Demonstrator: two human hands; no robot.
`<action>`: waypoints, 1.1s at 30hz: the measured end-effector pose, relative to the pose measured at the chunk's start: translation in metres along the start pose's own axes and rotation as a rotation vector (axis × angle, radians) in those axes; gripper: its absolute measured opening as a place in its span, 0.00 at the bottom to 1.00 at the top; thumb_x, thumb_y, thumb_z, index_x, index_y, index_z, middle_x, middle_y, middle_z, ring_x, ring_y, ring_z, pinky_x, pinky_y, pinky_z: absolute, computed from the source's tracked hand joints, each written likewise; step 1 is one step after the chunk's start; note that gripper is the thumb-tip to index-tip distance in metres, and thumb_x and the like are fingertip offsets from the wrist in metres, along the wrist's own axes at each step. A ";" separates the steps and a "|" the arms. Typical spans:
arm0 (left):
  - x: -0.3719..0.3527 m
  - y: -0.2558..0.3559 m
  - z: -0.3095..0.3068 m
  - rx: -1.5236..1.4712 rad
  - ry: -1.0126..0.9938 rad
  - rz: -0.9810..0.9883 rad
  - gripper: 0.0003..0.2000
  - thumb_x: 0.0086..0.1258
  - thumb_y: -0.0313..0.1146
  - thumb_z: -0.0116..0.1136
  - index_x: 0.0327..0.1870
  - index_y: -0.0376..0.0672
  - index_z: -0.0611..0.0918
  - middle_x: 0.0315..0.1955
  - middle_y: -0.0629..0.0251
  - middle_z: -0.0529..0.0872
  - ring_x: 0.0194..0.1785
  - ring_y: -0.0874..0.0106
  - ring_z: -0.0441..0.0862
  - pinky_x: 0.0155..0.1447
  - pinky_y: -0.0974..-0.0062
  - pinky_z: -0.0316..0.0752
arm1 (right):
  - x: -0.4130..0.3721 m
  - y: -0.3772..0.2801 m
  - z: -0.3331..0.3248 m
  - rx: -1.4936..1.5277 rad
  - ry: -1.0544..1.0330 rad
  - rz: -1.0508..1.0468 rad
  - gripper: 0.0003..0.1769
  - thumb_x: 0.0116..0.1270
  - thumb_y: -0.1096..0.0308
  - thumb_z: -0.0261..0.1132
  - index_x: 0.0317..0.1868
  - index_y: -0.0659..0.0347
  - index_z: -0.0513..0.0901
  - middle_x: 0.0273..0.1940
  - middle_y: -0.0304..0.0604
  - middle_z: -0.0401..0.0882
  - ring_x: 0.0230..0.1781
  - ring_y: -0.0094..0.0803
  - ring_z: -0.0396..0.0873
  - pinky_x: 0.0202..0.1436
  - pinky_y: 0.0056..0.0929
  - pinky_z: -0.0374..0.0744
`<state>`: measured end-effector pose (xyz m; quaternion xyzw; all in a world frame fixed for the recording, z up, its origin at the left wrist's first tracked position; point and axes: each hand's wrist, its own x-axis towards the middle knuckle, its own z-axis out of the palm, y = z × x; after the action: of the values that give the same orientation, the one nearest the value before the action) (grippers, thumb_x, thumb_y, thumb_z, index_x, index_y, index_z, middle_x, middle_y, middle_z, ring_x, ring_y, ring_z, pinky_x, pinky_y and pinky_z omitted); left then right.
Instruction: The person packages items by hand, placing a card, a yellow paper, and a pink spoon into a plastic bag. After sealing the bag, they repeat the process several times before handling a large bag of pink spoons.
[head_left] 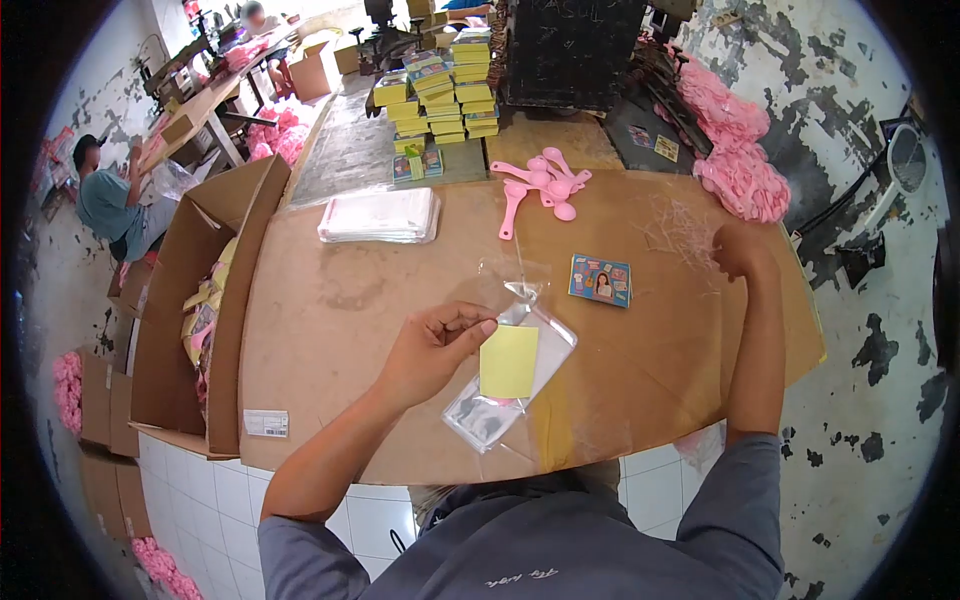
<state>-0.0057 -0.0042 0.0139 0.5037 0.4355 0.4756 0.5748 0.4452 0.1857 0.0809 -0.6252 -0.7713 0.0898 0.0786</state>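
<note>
My left hand (435, 350) pinches the top of a clear plastic bag, with a pale yellow card (508, 362) showing at its front. Beneath it lies a stack of clear plastic bags (485, 420) on the cardboard-covered table. At the right side my right hand (742, 250) is closed, its fingers curled down beside a loose pile of thin pale strands (682, 228); what the fingertips hold is hidden. Between the hands sits a small stack of blue printed cards (600, 280). Several pink plastic spoons (545, 182) lie in a heap farther back.
A stack of white-edged clear packets (380, 215) lies back left. An open cardboard box (212, 310) with packed items borders the table's left. Piled yellow-and-blue card bundles (440, 95) and a black box (572, 55) stand behind. Pink material (740, 150) heaps back right. Another person (112, 205) sits far left.
</note>
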 end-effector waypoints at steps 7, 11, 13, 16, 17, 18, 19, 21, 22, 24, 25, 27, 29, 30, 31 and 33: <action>0.000 0.001 0.000 0.032 -0.021 -0.029 0.11 0.79 0.31 0.62 0.54 0.32 0.84 0.43 0.63 0.91 0.44 0.81 0.85 0.49 0.79 0.81 | -0.015 -0.011 -0.031 0.577 -0.206 -0.328 0.12 0.78 0.64 0.62 0.42 0.65 0.82 0.36 0.41 0.84 0.32 0.29 0.82 0.41 0.30 0.81; 0.001 -0.002 -0.002 0.026 -0.021 0.003 0.10 0.78 0.30 0.63 0.52 0.35 0.85 0.42 0.65 0.91 0.43 0.80 0.86 0.46 0.79 0.81 | -0.019 -0.039 -0.014 -0.081 0.222 -0.222 0.12 0.79 0.63 0.61 0.42 0.64 0.84 0.37 0.42 0.84 0.32 0.27 0.82 0.37 0.29 0.79; 0.000 -0.002 0.000 0.027 -0.019 0.000 0.09 0.78 0.30 0.63 0.52 0.35 0.85 0.42 0.65 0.91 0.43 0.80 0.86 0.46 0.80 0.81 | -0.024 -0.049 -0.036 0.443 -0.087 -0.296 0.13 0.79 0.62 0.61 0.44 0.63 0.84 0.36 0.41 0.84 0.33 0.26 0.82 0.38 0.28 0.80; 0.001 -0.003 0.000 0.016 -0.014 0.005 0.10 0.79 0.30 0.62 0.53 0.35 0.85 0.42 0.65 0.91 0.43 0.80 0.86 0.46 0.79 0.81 | -0.026 -0.058 -0.047 0.749 -0.380 -0.264 0.15 0.79 0.59 0.63 0.46 0.64 0.84 0.37 0.38 0.83 0.36 0.24 0.82 0.41 0.26 0.80; 0.001 -0.001 0.000 0.023 0.000 0.005 0.10 0.79 0.31 0.62 0.53 0.35 0.85 0.42 0.65 0.91 0.43 0.80 0.86 0.46 0.79 0.81 | -0.027 -0.069 -0.036 0.686 -0.311 -0.239 0.14 0.78 0.59 0.64 0.47 0.64 0.85 0.39 0.38 0.84 0.37 0.24 0.82 0.41 0.26 0.80; 0.001 0.000 0.000 0.029 0.015 0.000 0.10 0.79 0.31 0.61 0.54 0.36 0.85 0.42 0.65 0.91 0.43 0.81 0.86 0.46 0.80 0.81 | -0.031 -0.086 -0.024 0.623 -0.247 -0.211 0.14 0.77 0.60 0.66 0.48 0.64 0.85 0.40 0.37 0.84 0.37 0.24 0.81 0.41 0.25 0.79; 0.000 0.002 0.002 0.033 0.030 -0.009 0.10 0.79 0.31 0.61 0.54 0.36 0.85 0.42 0.65 0.91 0.43 0.81 0.86 0.46 0.80 0.81 | -0.035 -0.104 -0.006 0.701 -0.284 -0.279 0.14 0.76 0.60 0.66 0.50 0.64 0.84 0.41 0.39 0.85 0.38 0.25 0.82 0.41 0.26 0.79; -0.001 0.003 0.005 0.018 0.058 -0.029 0.11 0.80 0.32 0.61 0.55 0.35 0.84 0.41 0.65 0.91 0.42 0.83 0.84 0.44 0.80 0.79 | -0.050 -0.146 0.025 0.694 -0.275 -0.490 0.16 0.74 0.61 0.68 0.54 0.64 0.84 0.42 0.42 0.86 0.40 0.27 0.83 0.43 0.27 0.80; -0.001 0.003 0.006 0.013 0.071 -0.036 0.12 0.80 0.33 0.60 0.56 0.34 0.84 0.40 0.66 0.92 0.41 0.83 0.83 0.43 0.81 0.79 | -0.059 -0.167 0.037 0.606 -0.224 -0.633 0.18 0.73 0.61 0.70 0.56 0.63 0.83 0.43 0.44 0.86 0.41 0.29 0.83 0.45 0.28 0.80; -0.001 0.000 0.006 0.030 0.059 -0.003 0.11 0.80 0.32 0.60 0.56 0.35 0.84 0.43 0.64 0.91 0.43 0.82 0.85 0.43 0.81 0.81 | -0.072 -0.197 0.069 0.739 -0.173 -0.701 0.22 0.70 0.61 0.72 0.59 0.64 0.82 0.43 0.44 0.86 0.42 0.31 0.83 0.46 0.31 0.80; -0.001 -0.002 0.006 0.037 0.052 0.014 0.11 0.80 0.31 0.60 0.56 0.36 0.84 0.44 0.64 0.91 0.44 0.81 0.86 0.43 0.81 0.82 | -0.074 -0.207 0.075 0.759 -0.219 -0.665 0.22 0.70 0.61 0.72 0.59 0.65 0.82 0.43 0.44 0.86 0.42 0.29 0.83 0.47 0.30 0.80; -0.001 -0.004 0.008 -0.007 0.060 0.024 0.11 0.80 0.30 0.60 0.55 0.35 0.84 0.44 0.63 0.91 0.44 0.80 0.86 0.44 0.81 0.82 | -0.076 -0.217 0.084 0.796 -0.311 -0.592 0.22 0.71 0.63 0.72 0.59 0.67 0.81 0.43 0.43 0.86 0.42 0.27 0.83 0.47 0.28 0.80; -0.002 -0.002 0.011 -0.027 0.075 0.033 0.10 0.79 0.29 0.61 0.55 0.35 0.84 0.45 0.62 0.91 0.45 0.80 0.86 0.45 0.81 0.82 | -0.074 -0.216 0.097 1.006 -0.399 -0.503 0.19 0.72 0.66 0.71 0.58 0.68 0.81 0.43 0.41 0.86 0.43 0.25 0.83 0.48 0.26 0.80; -0.003 0.001 0.012 -0.025 0.086 0.037 0.10 0.79 0.28 0.61 0.55 0.35 0.84 0.45 0.62 0.91 0.46 0.79 0.86 0.46 0.81 0.82 | -0.073 -0.215 0.101 1.109 -0.443 -0.456 0.18 0.72 0.68 0.70 0.58 0.68 0.81 0.43 0.40 0.85 0.44 0.23 0.83 0.49 0.26 0.81; -0.003 0.003 0.013 -0.024 0.098 0.041 0.10 0.78 0.28 0.62 0.55 0.35 0.84 0.46 0.61 0.91 0.46 0.79 0.86 0.46 0.81 0.83 | -0.073 -0.215 0.102 1.163 -0.459 -0.431 0.17 0.73 0.69 0.69 0.58 0.68 0.81 0.44 0.39 0.86 0.44 0.22 0.83 0.49 0.25 0.81; -0.003 -0.001 0.012 -0.018 0.084 0.084 0.10 0.77 0.27 0.62 0.55 0.34 0.84 0.46 0.61 0.90 0.46 0.79 0.86 0.47 0.81 0.83 | -0.074 -0.214 0.103 1.271 -0.495 -0.376 0.15 0.74 0.71 0.68 0.57 0.68 0.82 0.45 0.38 0.86 0.46 0.21 0.83 0.50 0.23 0.81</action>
<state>0.0055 -0.0095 0.0143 0.4958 0.4336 0.5238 0.5402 0.2328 0.0662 0.0312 -0.2757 -0.6597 0.6470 0.2649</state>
